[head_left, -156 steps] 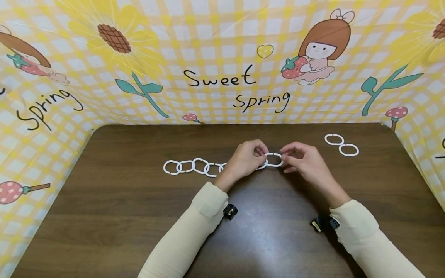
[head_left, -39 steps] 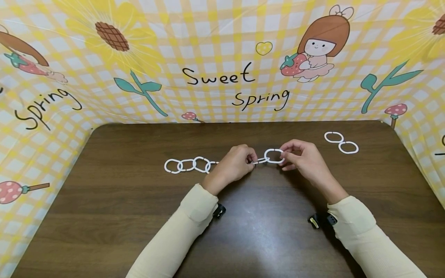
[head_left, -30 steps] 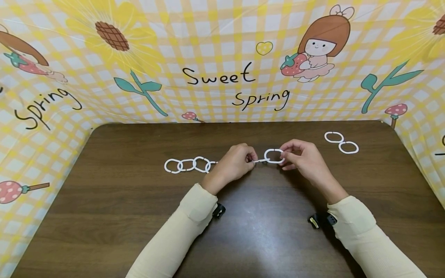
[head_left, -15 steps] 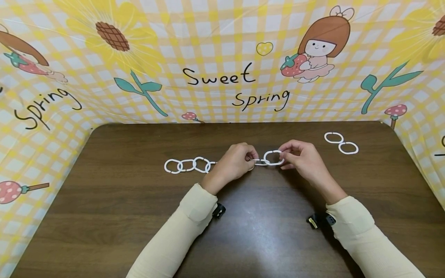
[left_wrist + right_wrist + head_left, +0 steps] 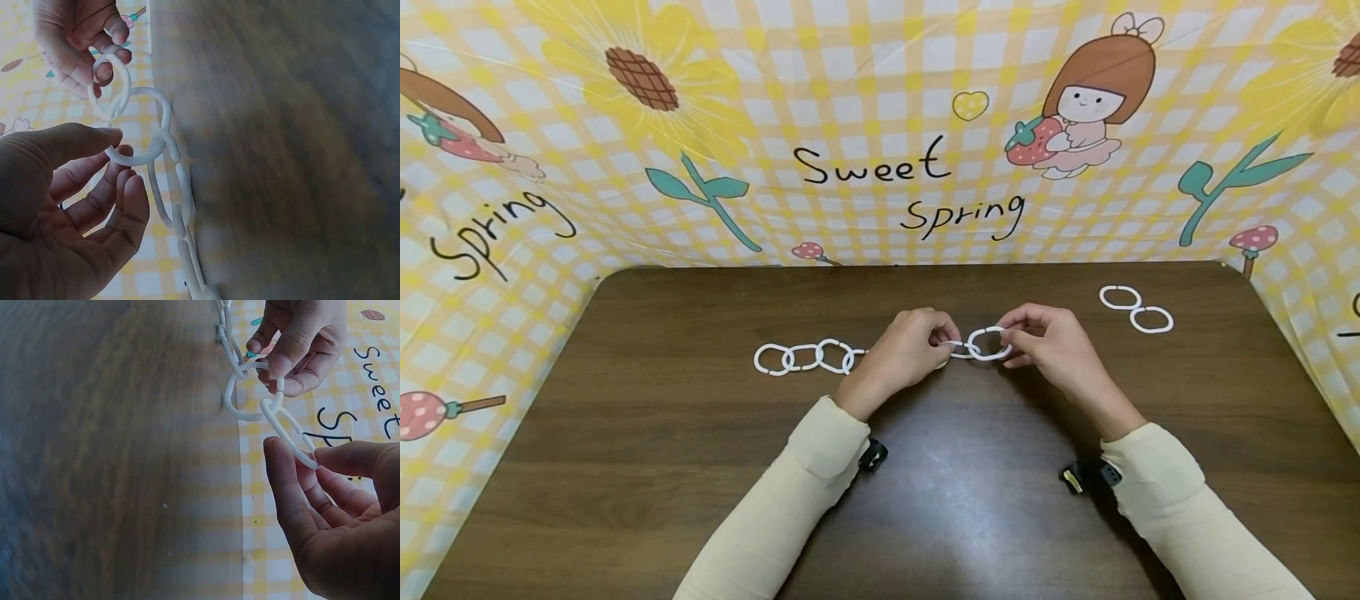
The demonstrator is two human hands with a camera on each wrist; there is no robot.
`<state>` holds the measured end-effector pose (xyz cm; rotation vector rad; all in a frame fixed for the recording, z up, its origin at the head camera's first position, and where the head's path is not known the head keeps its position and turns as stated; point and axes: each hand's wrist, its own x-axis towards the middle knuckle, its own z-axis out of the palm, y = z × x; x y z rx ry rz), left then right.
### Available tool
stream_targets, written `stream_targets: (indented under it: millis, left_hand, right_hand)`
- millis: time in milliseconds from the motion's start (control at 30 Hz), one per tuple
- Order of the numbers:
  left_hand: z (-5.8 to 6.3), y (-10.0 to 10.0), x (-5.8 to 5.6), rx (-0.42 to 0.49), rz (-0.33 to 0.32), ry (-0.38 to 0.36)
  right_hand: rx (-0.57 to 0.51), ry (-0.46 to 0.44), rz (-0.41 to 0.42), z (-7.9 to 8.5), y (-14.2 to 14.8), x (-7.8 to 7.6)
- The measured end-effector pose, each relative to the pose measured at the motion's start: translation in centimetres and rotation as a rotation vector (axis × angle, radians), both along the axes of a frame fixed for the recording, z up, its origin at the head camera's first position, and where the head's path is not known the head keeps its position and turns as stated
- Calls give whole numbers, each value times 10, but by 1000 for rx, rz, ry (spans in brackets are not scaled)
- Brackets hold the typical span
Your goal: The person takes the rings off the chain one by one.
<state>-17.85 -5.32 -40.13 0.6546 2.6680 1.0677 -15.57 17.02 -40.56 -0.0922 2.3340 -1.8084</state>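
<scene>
A chain of white plastic oval links runs across the brown table, its left-end link (image 5: 757, 358) lying flat in the head view. My left hand (image 5: 898, 357) covers the chain's middle and, in the left wrist view, pinches a link (image 5: 164, 106) between thumb and forefinger. My right hand (image 5: 1052, 346) pinches the right-end link (image 5: 284, 434) between thumb and fingertips. That end link passes through the link in my left hand. A split shows in the side of the end link; the right wrist view does not settle whether it is fully closed.
Two more white links lie at the back right, an upper link (image 5: 1120, 287) touching a lower link (image 5: 1152, 331). A yellow checked cloth (image 5: 865, 242) stands behind the table (image 5: 662, 467) and along both sides.
Since the first frame my left hand has moved left, from the end link to the link before it. Over the last second my right hand has shifted slightly left with the end link.
</scene>
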Motion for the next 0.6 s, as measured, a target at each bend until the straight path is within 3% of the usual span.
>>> stream_targets:
  millis: [600]
  left_hand:
    - [0, 0, 1, 47, 19, -18]
  right_hand:
    - [-3, -19, 5, 0, -7, -1]
